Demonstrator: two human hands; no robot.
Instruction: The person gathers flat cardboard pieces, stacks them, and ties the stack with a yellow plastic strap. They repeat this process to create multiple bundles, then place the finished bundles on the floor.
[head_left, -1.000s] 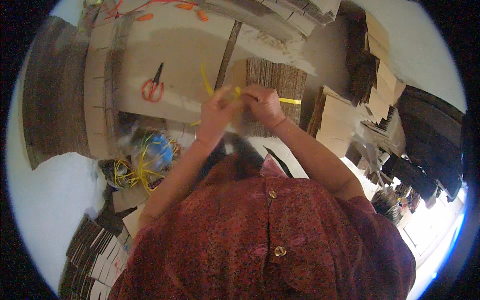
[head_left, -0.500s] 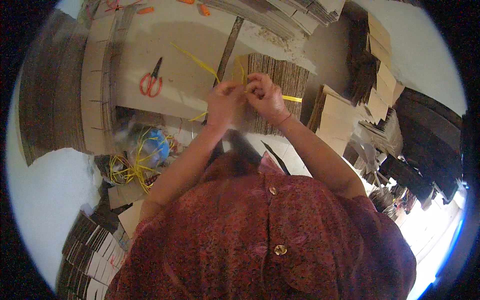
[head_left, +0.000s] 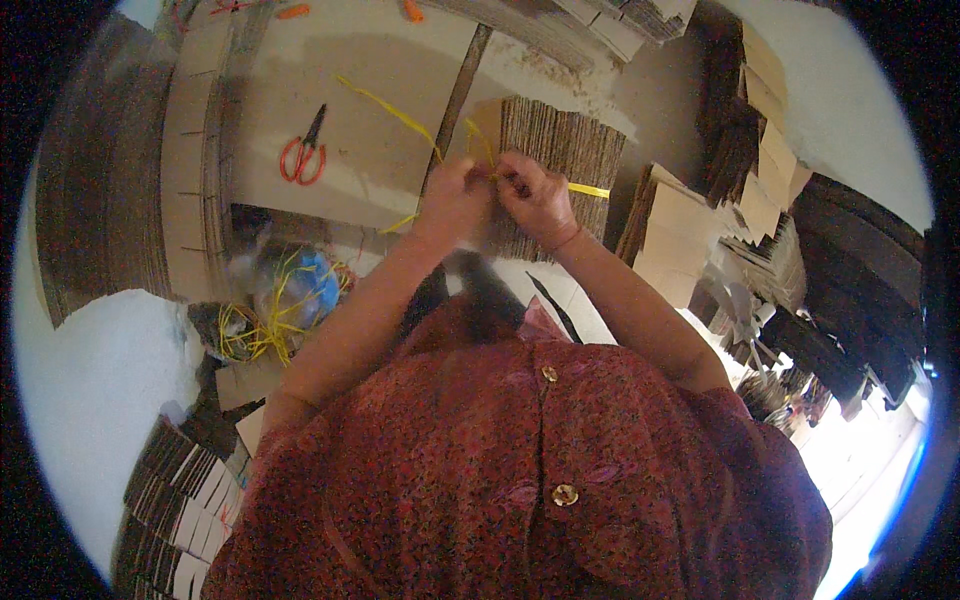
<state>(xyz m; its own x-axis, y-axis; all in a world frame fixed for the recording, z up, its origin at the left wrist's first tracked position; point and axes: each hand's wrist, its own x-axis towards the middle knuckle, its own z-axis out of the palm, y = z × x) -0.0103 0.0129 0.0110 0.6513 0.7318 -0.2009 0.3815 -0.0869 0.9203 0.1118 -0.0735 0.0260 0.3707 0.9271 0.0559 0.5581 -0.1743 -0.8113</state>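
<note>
A bundle of stacked cardboard sheets [head_left: 562, 135] stands on its edge in front of me, with a yellow strap [head_left: 590, 189] running around it. Over its left end, my left hand [head_left: 457, 200] and my right hand [head_left: 536, 198] meet, both with fingers closed on the yellow strap. One loose yellow end [head_left: 390, 110] stretches from the left hand toward the far left, and a shorter piece sticks up between the hands. The strap where the fingertips pinch it is mostly hidden.
Scissors with red handles [head_left: 302, 160] lie on the cardboard-covered surface [head_left: 370, 170] to the left. Below them is a tangle of yellow straps [head_left: 272, 330] beside a blue item [head_left: 318, 285]. Tall cardboard stacks [head_left: 105, 170] rise at left, with more cardboard [head_left: 680, 225] at right.
Both hands have drawn a little closer together at the strap, and their fingers have curled in. The whole view has shifted slightly.
</note>
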